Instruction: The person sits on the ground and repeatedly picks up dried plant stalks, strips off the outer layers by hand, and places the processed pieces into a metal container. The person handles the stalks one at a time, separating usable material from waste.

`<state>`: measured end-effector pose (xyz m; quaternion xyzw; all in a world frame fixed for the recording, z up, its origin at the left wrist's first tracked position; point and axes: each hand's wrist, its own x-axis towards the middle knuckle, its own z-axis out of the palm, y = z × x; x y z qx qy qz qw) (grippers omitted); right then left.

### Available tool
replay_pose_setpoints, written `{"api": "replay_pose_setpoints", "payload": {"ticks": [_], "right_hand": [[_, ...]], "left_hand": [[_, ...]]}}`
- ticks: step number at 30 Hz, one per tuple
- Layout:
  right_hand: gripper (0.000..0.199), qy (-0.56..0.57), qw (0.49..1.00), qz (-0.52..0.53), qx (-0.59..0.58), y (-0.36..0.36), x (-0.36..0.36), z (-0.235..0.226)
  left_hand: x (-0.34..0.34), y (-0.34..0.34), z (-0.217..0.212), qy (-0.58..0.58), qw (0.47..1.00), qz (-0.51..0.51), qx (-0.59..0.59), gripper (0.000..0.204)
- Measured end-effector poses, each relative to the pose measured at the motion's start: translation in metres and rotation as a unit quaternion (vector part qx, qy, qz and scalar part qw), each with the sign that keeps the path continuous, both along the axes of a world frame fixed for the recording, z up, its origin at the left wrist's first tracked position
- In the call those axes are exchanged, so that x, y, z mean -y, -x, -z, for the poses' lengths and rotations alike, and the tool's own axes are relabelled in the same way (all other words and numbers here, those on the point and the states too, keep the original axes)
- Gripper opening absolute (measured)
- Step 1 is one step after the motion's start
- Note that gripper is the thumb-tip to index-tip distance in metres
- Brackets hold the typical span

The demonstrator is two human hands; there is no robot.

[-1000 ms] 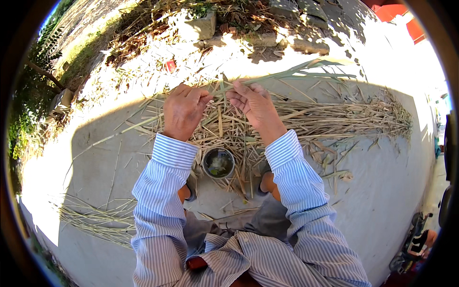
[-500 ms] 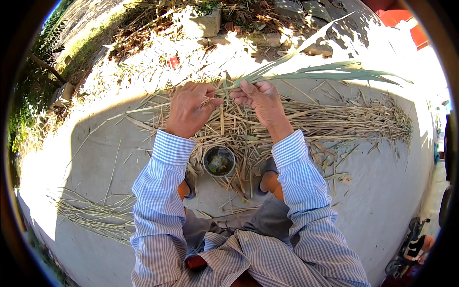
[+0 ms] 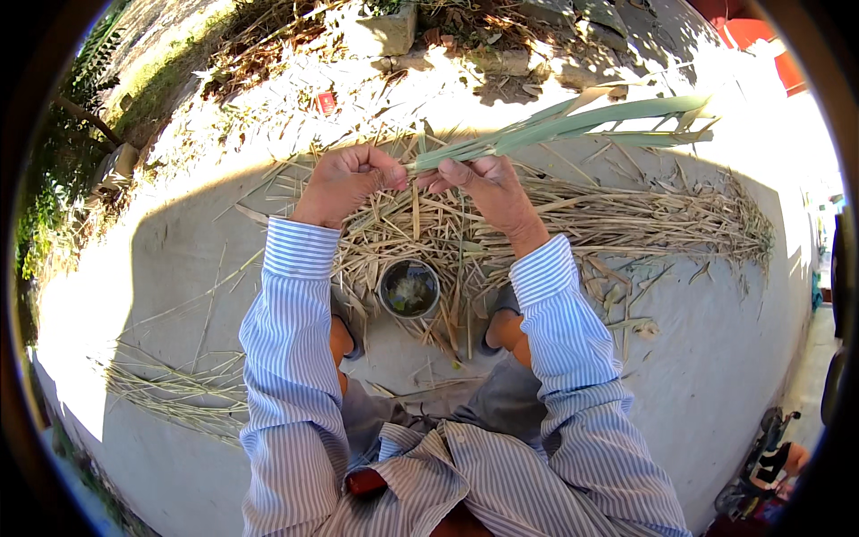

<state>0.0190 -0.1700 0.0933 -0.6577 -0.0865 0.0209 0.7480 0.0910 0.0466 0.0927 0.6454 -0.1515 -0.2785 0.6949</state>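
Note:
A green leafy stalk (image 3: 546, 130), its long blades fanning out to the right, is held across in front of me. My right hand (image 3: 488, 190) grips it low, with the thumb pressed on top. At its pale left end, my left hand (image 3: 344, 183) is closed in a pinch; the fingertips hide exactly what they hold there. Below both hands lies a heap of dry tan stalks (image 3: 617, 219), spread on the ground to the right. Between my feet stands a round container (image 3: 409, 313) with dark liquid and bits of plant in it.
A thin bundle of greenish stalks (image 3: 179, 394) lies on the concrete floor (image 3: 707, 358) at the left. Farther off are a small red packet (image 3: 326, 103), a stone block (image 3: 383, 34) and dry litter. Red objects (image 3: 747, 34) show at the far right.
The green stalk has turned, and its blades now lie closer together. My left hand has shifted slightly left and up; a long thin strand leading left from it has dropped lower.

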Motion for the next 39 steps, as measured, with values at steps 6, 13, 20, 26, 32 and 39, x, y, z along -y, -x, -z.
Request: {"api": "replay_pose_setpoints", "payload": {"ticks": [6, 13, 20, 26, 32, 39], "right_hand": [[0.028, -0.05, 0.999, 0.014, -0.006, 0.0, 0.004, 0.004], [0.03, -0.082, 0.988, 0.115, -0.06, -0.009, 0.016, 0.008], [0.031, -0.159, 0.979, 0.116, -0.047, -0.012, 0.009, 0.005], [0.035, -0.117, 0.966, 0.139, -0.183, -0.006, -0.02, 0.02], [0.034, -0.109, 0.966, 0.153, -0.177, -0.006, -0.022, 0.014], [0.033, -0.123, 0.962, 0.146, -0.195, -0.006, -0.03, 0.018]], "left_hand": [[-0.03, -0.027, 0.006, -0.073, 0.946, -0.295, 0.112, 0.018], [-0.055, -0.022, 0.009, -0.392, 0.727, -0.202, 0.526, 0.034], [-0.025, -0.001, 0.009, -0.199, 0.941, -0.061, 0.267, 0.017], [-0.001, 0.017, -0.001, -0.261, 0.834, -0.095, 0.477, 0.013], [0.004, 0.022, -0.002, -0.179, 0.954, -0.145, 0.193, 0.019], [0.002, 0.009, 0.0, -0.185, 0.794, -0.197, 0.545, 0.016]]}}
